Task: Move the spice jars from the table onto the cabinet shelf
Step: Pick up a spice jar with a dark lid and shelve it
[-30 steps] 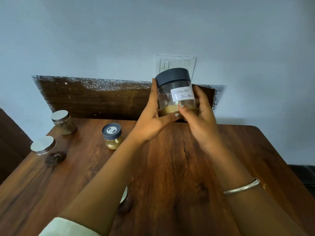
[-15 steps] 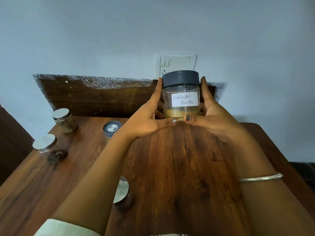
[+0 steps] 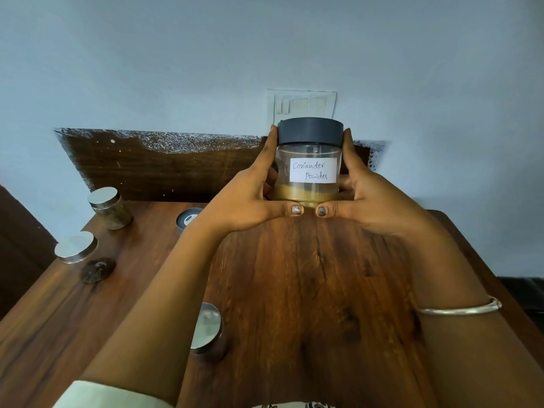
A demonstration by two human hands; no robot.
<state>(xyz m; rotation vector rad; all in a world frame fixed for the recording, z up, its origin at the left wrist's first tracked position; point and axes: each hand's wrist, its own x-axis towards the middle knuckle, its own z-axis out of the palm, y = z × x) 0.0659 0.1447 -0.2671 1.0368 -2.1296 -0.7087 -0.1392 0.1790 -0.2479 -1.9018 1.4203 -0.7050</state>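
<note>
A coriander jar [image 3: 309, 169] is gripped upright between the left hand [image 3: 247, 201] and right hand [image 3: 374, 201], thumbs beneath. It is best kept level and supported from underneath while carried.

Pale left sleeve cuff [image 3: 117, 394], thin silver bangle [image 3: 459, 310], chipped dark thumbnail polish [image 3: 297, 209]

The round clear plastic jar [image 3: 309, 172] has a dark grey lid, a white label with blue handwriting, and mustard-brown powder. The reddish-brown wooden table [image 3: 309, 290] shows dark streaked grain. The small glass jar at the far left [image 3: 110, 209] has a shiny silver lid. The plain wall [image 3: 265, 54] is pale blue-grey.
</note>
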